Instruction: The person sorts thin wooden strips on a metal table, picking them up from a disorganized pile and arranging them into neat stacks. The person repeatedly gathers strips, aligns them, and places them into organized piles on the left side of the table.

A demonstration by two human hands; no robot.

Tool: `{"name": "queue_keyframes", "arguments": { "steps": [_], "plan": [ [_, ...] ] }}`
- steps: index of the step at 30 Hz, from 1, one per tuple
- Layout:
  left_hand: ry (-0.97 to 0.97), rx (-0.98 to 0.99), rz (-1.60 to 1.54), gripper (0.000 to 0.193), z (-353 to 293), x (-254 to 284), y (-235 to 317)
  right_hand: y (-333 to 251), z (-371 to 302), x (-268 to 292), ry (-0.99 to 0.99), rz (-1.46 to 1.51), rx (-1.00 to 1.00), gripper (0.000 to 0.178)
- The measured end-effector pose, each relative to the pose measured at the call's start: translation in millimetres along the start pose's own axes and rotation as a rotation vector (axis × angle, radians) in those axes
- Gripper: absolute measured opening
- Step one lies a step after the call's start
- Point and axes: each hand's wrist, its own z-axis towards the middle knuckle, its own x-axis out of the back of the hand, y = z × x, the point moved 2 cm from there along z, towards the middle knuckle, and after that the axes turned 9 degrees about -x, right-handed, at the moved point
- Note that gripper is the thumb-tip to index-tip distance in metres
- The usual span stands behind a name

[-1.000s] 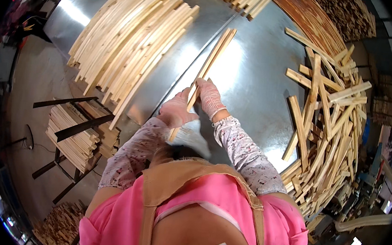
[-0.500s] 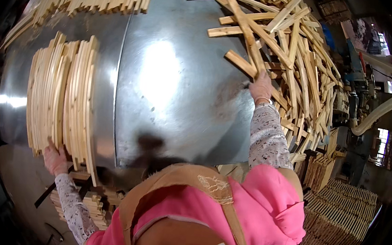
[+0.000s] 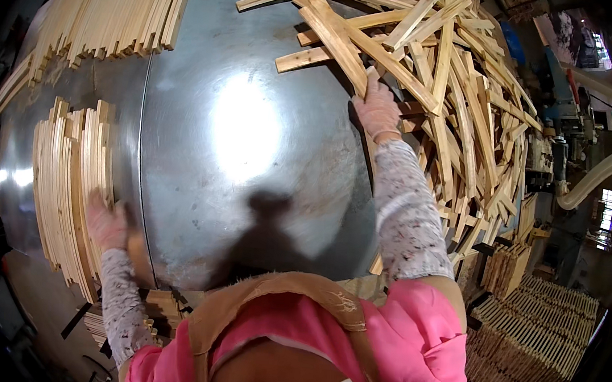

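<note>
My right hand (image 3: 378,111) is closed on the near end of a wooden slat (image 3: 339,48) at the left edge of a loose heap of slats (image 3: 464,125). The slat slants away to the far left, over other pieces. On the left, my left hand (image 3: 106,224) rests against the right side of a row of slats (image 3: 66,184) laid side by side. Its fingers look stretched and the thumb stands apart; motion blurs them slightly. I see nothing held in it. Both hands wear thin pale gloves.
The shiny metal table (image 3: 187,137) has a seam on its left part. A second row of slats (image 3: 118,11) lies at the far left. To the lower right stand stacked bundles of slats (image 3: 533,334). A machine with a pale hose (image 3: 598,176) is beyond the heap.
My right hand has drawn the slat leftward and turned it. My left hand has moved from the near end of the row to its right side. The whole view has shifted.
</note>
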Motion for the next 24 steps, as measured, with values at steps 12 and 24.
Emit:
{"name": "queue_keyframes", "arguments": {
  "steps": [12, 24],
  "plan": [
    [-1.021, 0.144, -2.115, 0.061, 51, 12, 416, -49, -14, -1, -0.073, 0.314, 0.512, 0.043],
    [-0.757, 0.188, -2.346, 0.102, 4, 7, 320, -51, -53, 3, -0.731, 0.630, -0.174, 0.060]
  ]
}}
